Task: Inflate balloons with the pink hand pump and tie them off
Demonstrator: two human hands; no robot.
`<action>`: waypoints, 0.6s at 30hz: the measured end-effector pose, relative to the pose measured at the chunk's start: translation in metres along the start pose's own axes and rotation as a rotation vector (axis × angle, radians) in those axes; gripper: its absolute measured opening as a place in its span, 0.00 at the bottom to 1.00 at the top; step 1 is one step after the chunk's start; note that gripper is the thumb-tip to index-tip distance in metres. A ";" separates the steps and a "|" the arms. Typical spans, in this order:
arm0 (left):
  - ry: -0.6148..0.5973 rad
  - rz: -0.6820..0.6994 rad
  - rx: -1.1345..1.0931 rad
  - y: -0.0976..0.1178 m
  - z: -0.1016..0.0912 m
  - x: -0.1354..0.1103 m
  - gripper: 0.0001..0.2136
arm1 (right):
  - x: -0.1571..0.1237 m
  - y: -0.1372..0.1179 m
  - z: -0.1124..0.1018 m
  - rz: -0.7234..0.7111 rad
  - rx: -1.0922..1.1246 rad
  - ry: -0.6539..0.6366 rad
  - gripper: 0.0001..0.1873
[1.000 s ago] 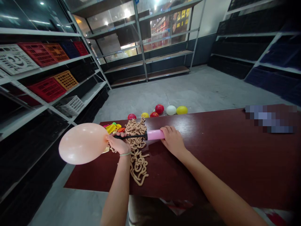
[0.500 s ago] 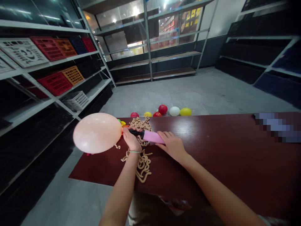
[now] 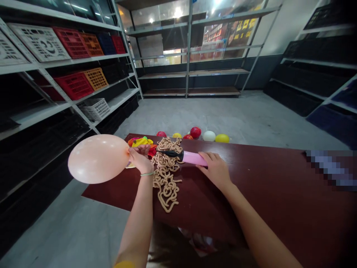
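My left hand pinches the neck of an inflated peach balloon, which hangs out past the left end of the dark red table. My right hand grips the pink barrel of a hand pump that lies on the table. The pump's black nozzle points left and stands a little apart from the balloon's neck. Under the pump lies a heap of tan cord pieces. A small pile of flat coloured balloons sits by my left hand.
Several inflated balloons, red, yellow and white, lie on the grey floor beyond the table. Metal shelving with red, orange and white crates runs along the left. More shelving stands at the back and right. A pixelated patch covers part of the table's right side.
The pump's handle went in, then the balloon's neck came off the nozzle. My left hand has drawn the balloon away to the left. The camera view has shifted.
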State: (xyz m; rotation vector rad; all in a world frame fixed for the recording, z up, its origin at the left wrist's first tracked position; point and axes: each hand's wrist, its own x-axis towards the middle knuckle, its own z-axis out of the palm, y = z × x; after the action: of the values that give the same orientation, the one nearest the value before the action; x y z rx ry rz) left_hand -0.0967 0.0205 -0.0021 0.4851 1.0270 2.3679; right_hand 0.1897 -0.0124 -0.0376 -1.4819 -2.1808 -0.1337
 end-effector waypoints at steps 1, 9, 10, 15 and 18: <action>-0.006 -0.011 0.002 0.000 0.001 -0.001 0.14 | 0.000 -0.001 0.001 -0.019 0.003 -0.021 0.24; -0.345 -0.148 0.139 -0.003 0.009 -0.024 0.17 | -0.004 -0.009 0.000 -0.143 0.015 -0.181 0.27; -0.418 -0.185 0.186 -0.004 0.010 -0.028 0.18 | -0.004 -0.009 -0.001 -0.165 0.013 -0.207 0.28; -0.765 -0.271 0.457 -0.009 0.012 -0.047 0.19 | -0.004 -0.012 -0.008 -0.228 0.060 -0.238 0.33; -0.898 -0.160 0.727 -0.012 0.010 -0.054 0.21 | -0.002 -0.014 -0.012 -0.239 0.075 -0.187 0.33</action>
State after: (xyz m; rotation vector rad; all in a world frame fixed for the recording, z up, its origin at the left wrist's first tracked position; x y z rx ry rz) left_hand -0.0443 0.0020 -0.0116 1.4768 1.3302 1.2851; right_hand 0.1818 -0.0238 -0.0257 -1.2315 -2.4797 0.0071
